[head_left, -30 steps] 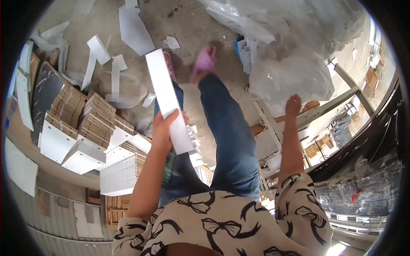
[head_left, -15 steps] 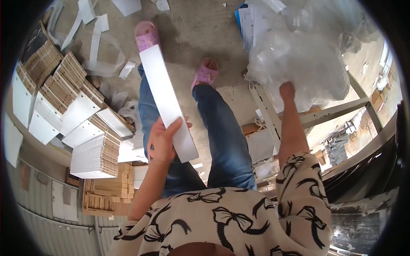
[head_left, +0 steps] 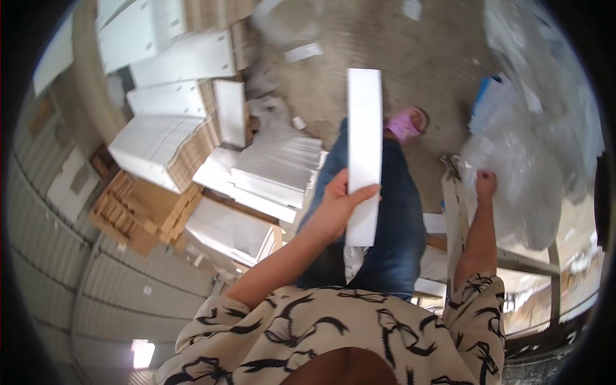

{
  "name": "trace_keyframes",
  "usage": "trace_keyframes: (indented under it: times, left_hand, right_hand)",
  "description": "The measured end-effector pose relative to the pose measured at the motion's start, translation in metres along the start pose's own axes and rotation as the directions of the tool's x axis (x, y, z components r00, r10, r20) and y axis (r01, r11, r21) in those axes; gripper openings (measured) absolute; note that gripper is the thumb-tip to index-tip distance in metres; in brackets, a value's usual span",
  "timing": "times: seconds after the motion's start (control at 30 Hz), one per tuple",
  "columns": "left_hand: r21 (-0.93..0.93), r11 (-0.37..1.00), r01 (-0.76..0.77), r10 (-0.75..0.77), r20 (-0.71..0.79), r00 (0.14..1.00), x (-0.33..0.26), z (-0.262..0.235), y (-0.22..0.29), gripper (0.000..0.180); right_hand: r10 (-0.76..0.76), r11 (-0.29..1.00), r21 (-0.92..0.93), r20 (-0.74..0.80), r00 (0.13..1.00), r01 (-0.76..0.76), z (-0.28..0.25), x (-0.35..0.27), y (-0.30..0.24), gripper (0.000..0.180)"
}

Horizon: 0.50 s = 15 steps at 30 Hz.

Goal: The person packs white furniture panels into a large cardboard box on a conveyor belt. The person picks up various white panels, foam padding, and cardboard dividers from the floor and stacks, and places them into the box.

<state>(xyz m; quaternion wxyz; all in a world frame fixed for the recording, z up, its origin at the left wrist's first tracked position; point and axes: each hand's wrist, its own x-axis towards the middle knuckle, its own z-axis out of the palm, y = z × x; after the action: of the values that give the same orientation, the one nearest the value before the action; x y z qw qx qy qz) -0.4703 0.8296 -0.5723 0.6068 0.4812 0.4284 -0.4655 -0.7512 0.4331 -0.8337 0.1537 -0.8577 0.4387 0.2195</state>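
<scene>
Your left hand (head_left: 333, 208) is closed around the lower part of a long white flat carton (head_left: 364, 154), thumb across its face, fingers hidden behind. The carton stands nearly upright in front of your jeans (head_left: 391, 212), its top end well above the grip and free in the air.

Your right hand (head_left: 486, 185) rests on the top of a metal frame (head_left: 455, 218), fingers curled over it; how tightly it has hold you cannot tell. It lies just beside a heap of clear plastic wrap (head_left: 520, 173).

To your left, stacks of flat white cartons (head_left: 269, 173) and brown cardboard (head_left: 138, 208) lie on the floor. One pink slipper (head_left: 404, 123) shows past the carton.

Risks, as judged:
- The grip sits low on a long piece, so the top may swing or fold if you turn quickly
- A one-handed pinch could let the carton slide down through your fingers
- Loose paper scraps (head_left: 301, 52) and plastic lie near your feet and could make you slip or trip
- The stacks lean unevenly; a knock could topple them
</scene>
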Motion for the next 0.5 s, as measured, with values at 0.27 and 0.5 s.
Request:
trace_keyframes:
  times: [0.27,0.5]
  left_hand:
    - [-0.134,0.983,-0.123,0.122,-0.010,0.992,-0.028,-0.029,-0.005,0.029]
    - [-0.109,0.965,-0.239,0.231,-0.082,0.969,-0.059,-0.022,-0.033,0.034]
  right_hand:
    - [0.297,0.923,-0.341,0.334,0.895,-0.179,-0.078,-0.028,-0.017,0.033]
    - [0.202,0.663,0.273,0.832,0.517,-0.697,-0.177,-0.110,-0.160,0.022]
